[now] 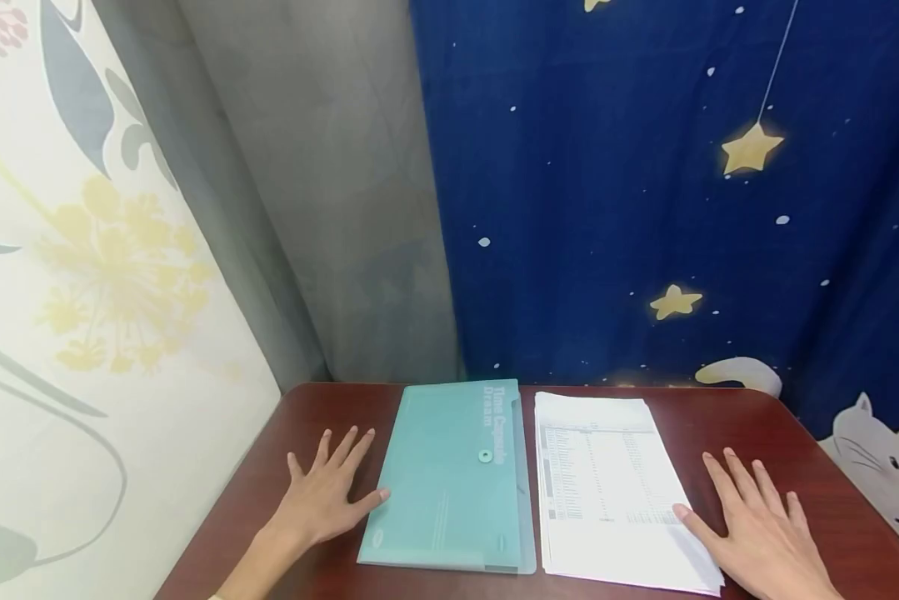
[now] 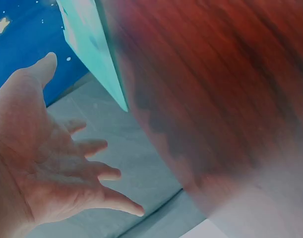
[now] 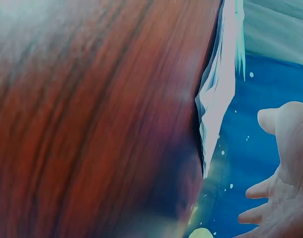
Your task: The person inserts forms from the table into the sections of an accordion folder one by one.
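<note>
A teal plastic document folder (image 1: 442, 475) with a round button clasp lies flat near the middle of the table. To its right is a stack of printed paper sheets (image 1: 606, 500), the top one bearing a table of small text. My left hand (image 1: 320, 500) has its fingers spread, the thumb tip overlapping the folder's left edge in the head view. On the other side, my right hand (image 1: 767, 529) is spread too, its thumb at the right edge of the stack. Both wrist views show an empty palm, with the left hand (image 2: 52, 158) and the right hand (image 3: 285, 178) held above the tabletop.
The dark red wooden table (image 1: 329, 417) has rounded far corners. Behind it hang a grey curtain (image 1: 344, 208) and a blue curtain (image 1: 584, 208) with stars and a cat. A white floral-patterned curtain (image 1: 119, 333) borders the left side.
</note>
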The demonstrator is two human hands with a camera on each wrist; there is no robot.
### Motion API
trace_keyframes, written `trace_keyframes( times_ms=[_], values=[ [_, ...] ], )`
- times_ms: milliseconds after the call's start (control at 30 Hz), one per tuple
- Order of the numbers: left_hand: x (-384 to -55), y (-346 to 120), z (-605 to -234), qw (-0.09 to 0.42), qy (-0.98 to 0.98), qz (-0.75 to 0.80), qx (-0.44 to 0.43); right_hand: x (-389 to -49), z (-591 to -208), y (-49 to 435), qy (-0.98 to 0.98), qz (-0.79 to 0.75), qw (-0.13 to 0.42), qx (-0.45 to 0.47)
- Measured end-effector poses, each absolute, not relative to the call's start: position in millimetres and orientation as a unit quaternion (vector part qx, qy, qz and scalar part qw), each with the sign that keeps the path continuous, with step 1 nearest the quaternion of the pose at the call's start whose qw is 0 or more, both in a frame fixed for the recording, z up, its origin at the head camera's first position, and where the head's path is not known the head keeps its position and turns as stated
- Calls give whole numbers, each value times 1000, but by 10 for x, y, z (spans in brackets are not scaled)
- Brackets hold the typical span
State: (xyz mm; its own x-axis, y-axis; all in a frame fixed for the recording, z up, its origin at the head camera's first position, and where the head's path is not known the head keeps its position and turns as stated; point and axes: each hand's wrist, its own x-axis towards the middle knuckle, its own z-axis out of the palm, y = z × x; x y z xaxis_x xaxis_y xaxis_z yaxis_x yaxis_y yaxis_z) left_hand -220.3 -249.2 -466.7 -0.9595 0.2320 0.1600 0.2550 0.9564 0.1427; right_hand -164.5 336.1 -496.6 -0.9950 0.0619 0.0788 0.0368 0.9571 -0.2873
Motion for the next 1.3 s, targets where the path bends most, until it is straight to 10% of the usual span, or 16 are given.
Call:
trace_keyframes(
  times_ms=[1300],
  values=[
    [-2568,-1945,-4475,30,-981,-115,-155,-1832,-4972,2840,-988,114,93,41]
  ],
)
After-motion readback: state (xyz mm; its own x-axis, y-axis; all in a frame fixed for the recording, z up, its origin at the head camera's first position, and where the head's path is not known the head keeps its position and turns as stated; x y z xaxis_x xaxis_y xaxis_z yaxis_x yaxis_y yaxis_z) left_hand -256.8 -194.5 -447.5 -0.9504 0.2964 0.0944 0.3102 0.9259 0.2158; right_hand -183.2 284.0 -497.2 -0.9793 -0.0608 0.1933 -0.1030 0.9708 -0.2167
